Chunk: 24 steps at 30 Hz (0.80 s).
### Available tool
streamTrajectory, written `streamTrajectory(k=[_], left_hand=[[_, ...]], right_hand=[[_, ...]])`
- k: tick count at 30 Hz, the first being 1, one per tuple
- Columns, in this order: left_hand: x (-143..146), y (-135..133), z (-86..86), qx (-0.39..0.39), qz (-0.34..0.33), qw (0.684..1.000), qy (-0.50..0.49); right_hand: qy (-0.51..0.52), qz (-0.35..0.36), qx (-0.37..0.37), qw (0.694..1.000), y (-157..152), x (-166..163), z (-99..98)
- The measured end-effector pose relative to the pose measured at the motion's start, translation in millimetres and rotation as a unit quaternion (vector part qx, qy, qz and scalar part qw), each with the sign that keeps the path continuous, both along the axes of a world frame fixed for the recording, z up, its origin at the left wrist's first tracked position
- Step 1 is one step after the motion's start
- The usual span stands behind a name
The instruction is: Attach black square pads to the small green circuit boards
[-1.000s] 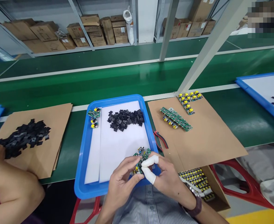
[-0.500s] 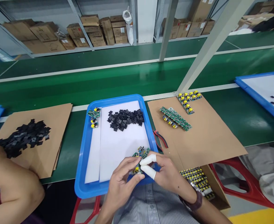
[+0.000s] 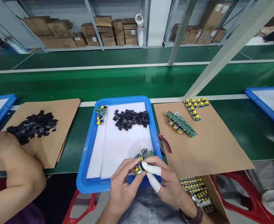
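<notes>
Over the front edge of the blue tray (image 3: 84, 161), my left hand (image 3: 126, 179) pinches a small circuit board (image 3: 139, 168) with yellow and black parts between thumb and fingers. My right hand (image 3: 166, 179) wears white covers on its thumb and index finger. Its index fingertip meets the board's right side, while the thumb sits just below; whether a small piece is between them is hidden. Right behind the hands, more circuit boards (image 3: 148, 153) lie in the tray. Farther back is a heap of small black pieces (image 3: 130, 119), and a few boards (image 3: 101, 114) sit at the tray's left rim.
Red-handled pliers (image 3: 165, 143) lie right of the tray. Cardboard (image 3: 211, 146) beyond carries stacked board strips (image 3: 181, 124) and yellow-topped boards (image 3: 195, 107). Below stands a box of boards (image 3: 195, 189). At left, a co-worker's arm (image 3: 18, 165) reaches to black pieces (image 3: 38, 123) on cardboard.
The camera view has shifted, so the scene sits farther right. My right thumb and index finger have tilted downward around the board. My left hand keeps its hold.
</notes>
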<state>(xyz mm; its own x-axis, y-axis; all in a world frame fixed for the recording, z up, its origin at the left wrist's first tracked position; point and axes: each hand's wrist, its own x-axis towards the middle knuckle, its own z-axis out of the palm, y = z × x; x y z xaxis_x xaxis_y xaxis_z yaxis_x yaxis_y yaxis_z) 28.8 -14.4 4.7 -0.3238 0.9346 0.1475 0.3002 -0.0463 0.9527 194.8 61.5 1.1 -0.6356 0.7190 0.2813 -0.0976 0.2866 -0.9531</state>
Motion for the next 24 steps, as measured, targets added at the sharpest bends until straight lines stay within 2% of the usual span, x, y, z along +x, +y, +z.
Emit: streamTrajectory(k=[6,13,18,21,24], left_hand=[[4.2,2.2,1.0,0.036,0.023,0.997,0.058],[-3.9,4.7,5.6,0.036,0.029,0.997,0.055],[-6.5,1.4,2.3,0.048,0.0,0.997,0.059],[-9.6,1.3,0.6,0.029,-0.029,0.997,0.072],[-31.3,10.6,0.4,-0.003,-0.086,0.987,0.137]], right_hand=[[0.009,0.016,-0.037,0.999,-2.0,-1.4,-7.5],[0.003,0.043,-0.069,0.997,-4.8,1.4,-6.6],[0.031,0.044,-0.047,0.997,-1.1,-0.6,-11.8],[0.012,0.042,-0.046,0.998,2.0,-3.1,-19.0],[-0.019,0.033,-0.012,0.999,3.5,-3.3,-28.6]])
